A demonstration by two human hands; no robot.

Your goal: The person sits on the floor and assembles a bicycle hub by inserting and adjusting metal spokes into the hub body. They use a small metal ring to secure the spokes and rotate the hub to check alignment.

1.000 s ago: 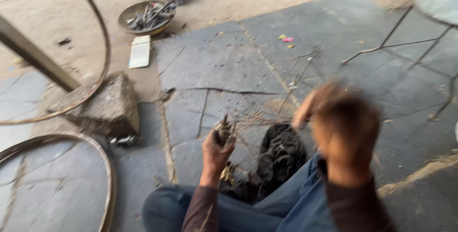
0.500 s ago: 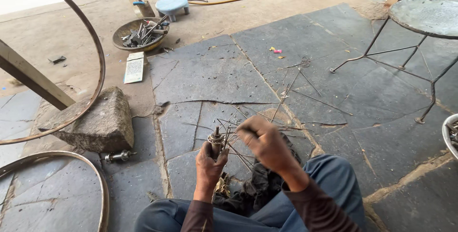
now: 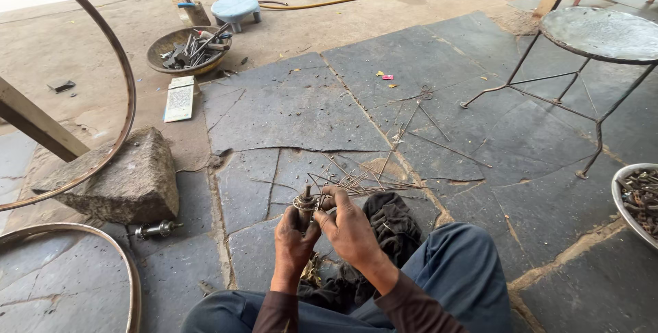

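My left hand (image 3: 291, 240) grips a metal wheel hub (image 3: 305, 204) held upright in front of my lap. Thin metal spokes (image 3: 363, 181) fan out from the hub toward the right. My right hand (image 3: 349, 227) sits beside the hub, its fingers pinching the spokes at the hub's flange. A dark rag (image 3: 394, 220) lies over my knee under the hands. More loose spokes (image 3: 418, 117) lie on the stone slabs farther out.
A stone block (image 3: 123, 179) props a bare wheel rim (image 3: 120, 66); another rim (image 3: 103, 244) lies at lower left, an axle part (image 3: 156, 229) beside it. A tool bowl (image 3: 188, 50), small blue stool (image 3: 234, 9), metal stand (image 3: 596, 38) and a parts bowl (image 3: 637, 199) surround me.
My right hand came down from a raised, blurred position to the hub and now holds the spokes there. The left hand kept the hub in place. The view tilted slightly up.
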